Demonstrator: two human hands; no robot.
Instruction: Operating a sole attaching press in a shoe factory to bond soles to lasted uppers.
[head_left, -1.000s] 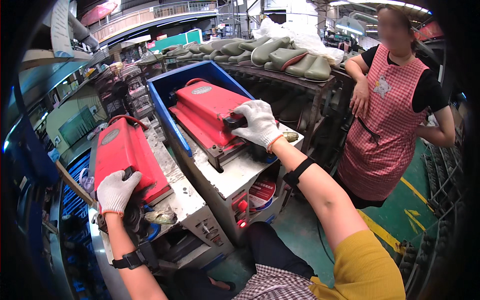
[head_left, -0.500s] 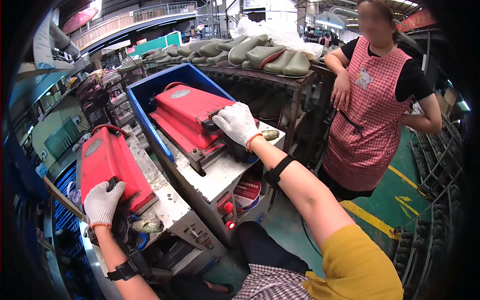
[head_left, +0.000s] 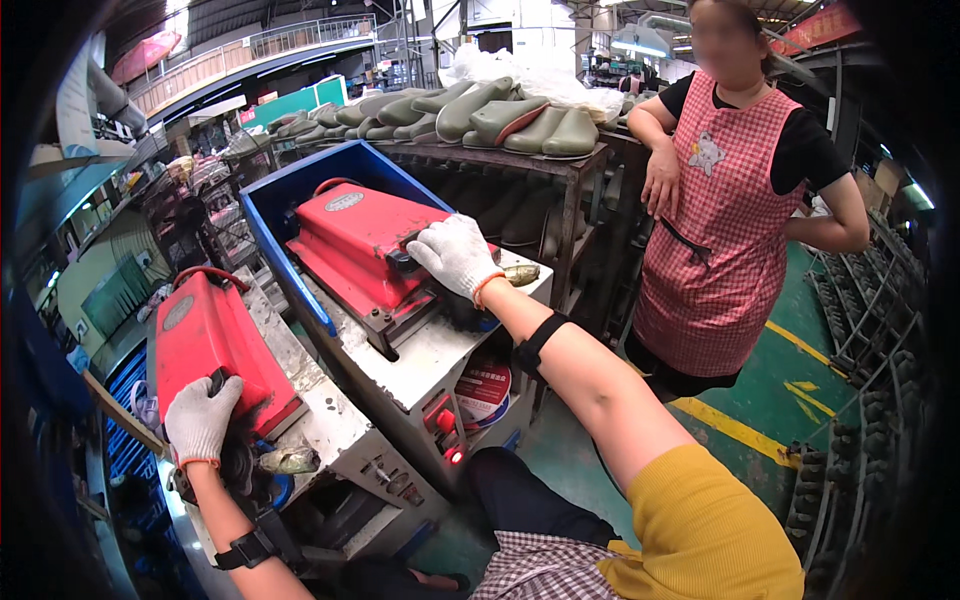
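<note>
Two red machine covers stand side by side in front of me, the left cover and the right cover. My left hand, in a white knitted glove, is closed around the black handle at the left cover's near end. The same kind of glove is on my right hand, whose fingers curl over the black handle on the right cover. Both covers lie lowered on their white machine bodies. What is beneath them is hidden.
A blue tray-like guard surrounds the right cover's far end. Behind it, a rack carries several olive-green clogs. At the right stands a person in a checked apron. A lit red lamp glows on the machine front.
The view has shifted slightly, so most of the scene sits a little further left. Both hands stay on their handles, and the covers look unchanged.
</note>
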